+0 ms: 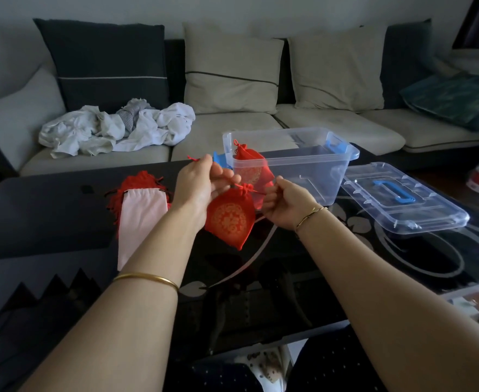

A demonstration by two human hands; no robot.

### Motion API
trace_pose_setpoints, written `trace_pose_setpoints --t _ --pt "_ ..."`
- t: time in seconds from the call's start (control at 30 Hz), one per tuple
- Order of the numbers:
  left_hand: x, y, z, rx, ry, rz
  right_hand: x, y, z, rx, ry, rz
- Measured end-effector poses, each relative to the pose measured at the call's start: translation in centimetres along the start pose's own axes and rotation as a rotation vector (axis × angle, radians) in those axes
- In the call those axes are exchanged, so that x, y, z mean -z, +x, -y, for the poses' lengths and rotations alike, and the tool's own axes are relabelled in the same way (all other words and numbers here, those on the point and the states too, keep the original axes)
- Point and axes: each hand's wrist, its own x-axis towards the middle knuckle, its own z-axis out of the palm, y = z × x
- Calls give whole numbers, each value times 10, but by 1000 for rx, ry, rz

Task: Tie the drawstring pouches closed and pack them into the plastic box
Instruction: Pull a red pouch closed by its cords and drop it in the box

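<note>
A red pouch (230, 219) with a gold round print hangs in the air between the two hands, above the dark table (48, 219) and just in front of the clear box (317, 176). Its neck is gathered shut, and the red cord (249, 189) runs out from it to both sides. The left hand (201, 183) pinches one cord end between thumb and forefinger, with the other fingers loosely spread. The right hand (286, 206) has its fingers curled in around the other end. The knot looks about to be pulled tight. The pouch seems light and soft, swinging freely from its neck, so it is best steered by the cord or the gathered neck, not by the limp body. The cord is thin and may slip, which calls for a firm pinch close to the knot. A second pouch (246, 162), already tied, leans inside the box against its near wall. A pile (136, 183) of more red pouches, with a pink one on top, lies on the table to the left. The lid (402, 199) rests on the table beside the box.
</note>
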Motion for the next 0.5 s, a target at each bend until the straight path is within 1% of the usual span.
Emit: trace_pose_setpoints --t 0.1,0.2,0.27,0.4,0.5 --pt "2 1 3 -37 281 93 -4 -5 7 106 -20 24" --pt "2 0 6 -14 463 240 -14 -16 12 223 -127 98" --pt "1 -1 6 -25 565 300 -18 -20 12 268 -212 134" --pt "-3 -3 6 -52 606 301 -22 -23 10 356 -409 168" --pt "-4 -3 6 -33 570 292 -20 -23 12 360 -515 150"
